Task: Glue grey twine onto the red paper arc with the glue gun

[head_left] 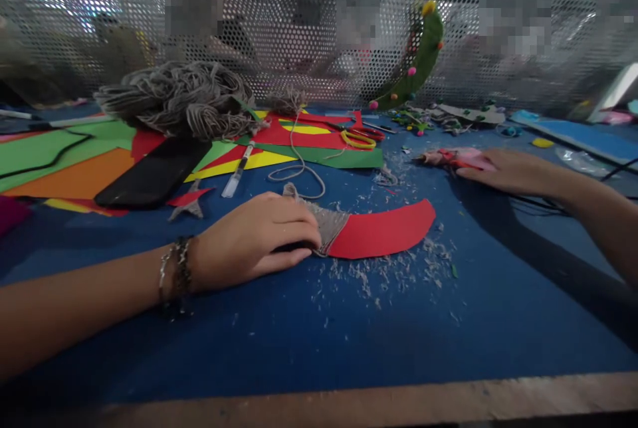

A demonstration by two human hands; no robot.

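Yarn [333, 227] wraps the left end of the red crescent [386, 232], which lies between the near and far edges of your bench [259, 355]. Your left hand [259, 238] holds that wrapped end, fingers curled over it. Toward the bench's right edge, your right hand [513, 172] rests on a pinkish item [467, 159]; I cannot tell whether its fingers grip.

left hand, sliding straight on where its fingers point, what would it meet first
Touching the grey yarn wrapping, the left hand would likely meet the piece's bare red end first, though its height is unclear.
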